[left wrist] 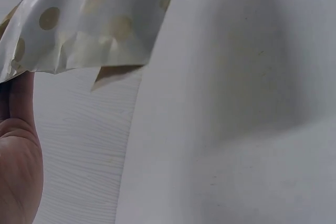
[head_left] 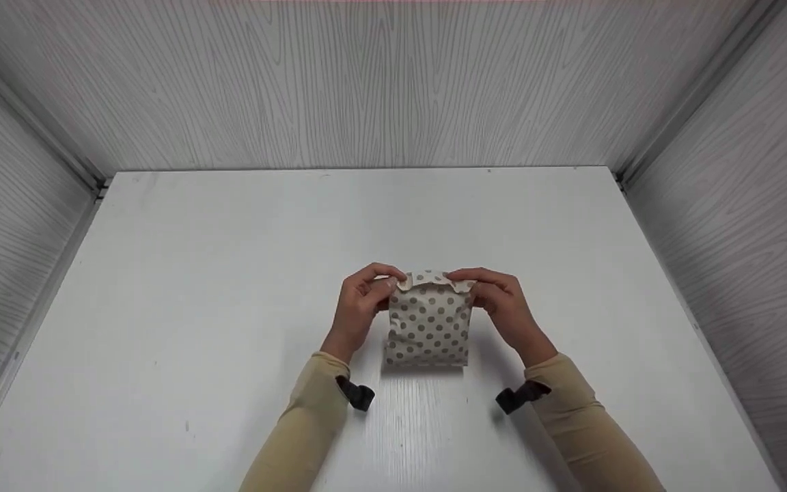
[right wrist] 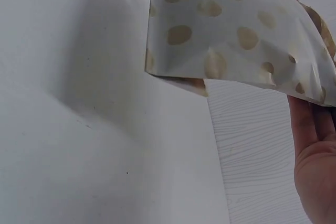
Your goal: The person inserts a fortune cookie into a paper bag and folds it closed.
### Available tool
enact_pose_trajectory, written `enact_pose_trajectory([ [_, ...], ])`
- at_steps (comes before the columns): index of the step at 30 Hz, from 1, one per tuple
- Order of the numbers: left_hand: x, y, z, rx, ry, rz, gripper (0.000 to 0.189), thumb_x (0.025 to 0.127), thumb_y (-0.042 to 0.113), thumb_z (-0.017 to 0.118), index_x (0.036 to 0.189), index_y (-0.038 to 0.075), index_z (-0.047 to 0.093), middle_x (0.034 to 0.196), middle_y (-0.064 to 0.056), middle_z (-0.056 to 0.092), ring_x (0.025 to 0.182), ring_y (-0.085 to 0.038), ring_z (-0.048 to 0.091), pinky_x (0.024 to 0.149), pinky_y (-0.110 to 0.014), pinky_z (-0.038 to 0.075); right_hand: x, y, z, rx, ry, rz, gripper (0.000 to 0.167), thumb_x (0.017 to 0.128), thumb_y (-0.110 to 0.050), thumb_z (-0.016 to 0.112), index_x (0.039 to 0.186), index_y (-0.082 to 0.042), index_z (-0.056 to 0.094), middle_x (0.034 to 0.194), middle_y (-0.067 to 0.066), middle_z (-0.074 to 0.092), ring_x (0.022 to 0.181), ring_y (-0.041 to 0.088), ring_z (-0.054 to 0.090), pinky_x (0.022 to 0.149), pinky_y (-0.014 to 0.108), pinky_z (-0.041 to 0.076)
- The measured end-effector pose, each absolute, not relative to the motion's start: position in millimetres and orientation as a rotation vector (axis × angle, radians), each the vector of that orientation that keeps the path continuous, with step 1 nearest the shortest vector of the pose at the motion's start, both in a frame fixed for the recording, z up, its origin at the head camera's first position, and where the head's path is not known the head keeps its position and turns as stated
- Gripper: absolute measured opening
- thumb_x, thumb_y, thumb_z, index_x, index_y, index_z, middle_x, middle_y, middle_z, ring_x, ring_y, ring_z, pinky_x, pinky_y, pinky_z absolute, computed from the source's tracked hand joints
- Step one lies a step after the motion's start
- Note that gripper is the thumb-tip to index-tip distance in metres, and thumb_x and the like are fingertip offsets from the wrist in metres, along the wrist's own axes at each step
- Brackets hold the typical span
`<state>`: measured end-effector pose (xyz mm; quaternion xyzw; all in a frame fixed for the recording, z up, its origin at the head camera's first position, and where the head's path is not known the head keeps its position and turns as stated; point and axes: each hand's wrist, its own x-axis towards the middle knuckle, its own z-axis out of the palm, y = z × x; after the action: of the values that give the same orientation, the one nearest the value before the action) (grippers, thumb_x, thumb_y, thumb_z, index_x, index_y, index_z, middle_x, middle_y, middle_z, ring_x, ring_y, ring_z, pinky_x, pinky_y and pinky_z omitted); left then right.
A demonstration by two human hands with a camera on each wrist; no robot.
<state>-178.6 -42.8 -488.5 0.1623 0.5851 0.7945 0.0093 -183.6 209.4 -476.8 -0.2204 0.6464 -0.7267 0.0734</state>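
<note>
A white paper bag [head_left: 430,328] with tan-grey polka dots hangs between both hands, its top edge folded over toward the person. The left hand [head_left: 361,301] pinches the bag's upper left corner between thumb and forefinger. At the upper right corner, the right hand [head_left: 506,304] pinches the fold the same way. In the left wrist view the dotted paper [left wrist: 105,24] slants above the table with a brown flap at its lower edge. The right wrist view shows the bag's side [right wrist: 226,40], with the right palm [right wrist: 317,171] beside it. The bag's inside is hidden.
A white table [head_left: 229,239] lies beneath, with the bag's shadow on it. Grey wood-grain panels stand at the back [head_left: 366,82], left [head_left: 11,205] and right [head_left: 742,205]. Black wrist mounts [head_left: 356,394] sit over beige sleeves [head_left: 311,417].
</note>
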Motion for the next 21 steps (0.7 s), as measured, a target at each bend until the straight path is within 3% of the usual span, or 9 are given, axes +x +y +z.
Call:
enact_pose_trajectory([
  [5, -175, -41, -481, 0.448, 1.971, 2.403, 0.011, 0.095, 0.004, 0.064, 0.102, -0.004, 0.066, 0.077, -0.013, 0.069, 0.069, -0.019, 0.06, 0.067, -0.03, 0.052, -186, 206, -480, -0.631, 2.032, -2.164, 0.033, 0.103, -0.021, 0.053, 0.113, 0.006, 0.069, 0.111, 0.02, 0.066, 0.089, 0.027, 0.065, 0.074, 0.035, 0.055],
  [10, -166, -39, -463, 0.437, 2.017, 2.375, 0.013, 0.093, 0.004, 0.067, 0.104, -0.004, 0.065, 0.08, -0.019, 0.07, 0.07, -0.021, 0.06, 0.069, -0.029, 0.049, -186, 202, -477, -0.526, 2.139, -2.126, 0.025, 0.093, -0.009, 0.069, 0.113, 0.004, 0.065, 0.1, 0.016, 0.069, 0.083, 0.023, 0.064, 0.07, 0.03, 0.052],
  [13, -164, -41, -459, 0.462, 2.025, 2.352, 0.018, 0.095, 0.004, 0.064, 0.112, -0.002, 0.064, 0.064, -0.01, 0.061, 0.059, -0.018, 0.049, 0.065, -0.029, 0.043, -186, 203, -475, -0.505, 2.122, -2.122, 0.029, 0.094, -0.007, 0.067, 0.118, 0.007, 0.06, 0.095, 0.017, 0.071, 0.081, 0.024, 0.067, 0.068, 0.03, 0.053],
  [16, -163, -42, -454, 0.482, 2.065, 2.297, 0.019, 0.097, 0.004, 0.061, 0.114, -0.005, 0.064, 0.06, -0.009, 0.058, 0.057, -0.019, 0.042, 0.065, -0.03, 0.041, -186, 206, -473, -0.495, 2.157, -2.083, 0.027, 0.095, -0.01, 0.066, 0.115, 0.007, 0.063, 0.092, 0.016, 0.071, 0.081, 0.023, 0.068, 0.07, 0.031, 0.055],
  [21, -163, -42, -453, 0.43, 2.098, 2.274, 0.016, 0.096, 0.003, 0.062, 0.103, -0.011, 0.068, 0.082, -0.017, 0.071, 0.075, -0.017, 0.062, 0.073, -0.03, 0.053, -186, 210, -471, -0.477, 2.216, -2.022, 0.021, 0.096, -0.013, 0.064, 0.105, 0.006, 0.069, 0.091, 0.015, 0.071, 0.083, 0.024, 0.068, 0.076, 0.036, 0.056],
])
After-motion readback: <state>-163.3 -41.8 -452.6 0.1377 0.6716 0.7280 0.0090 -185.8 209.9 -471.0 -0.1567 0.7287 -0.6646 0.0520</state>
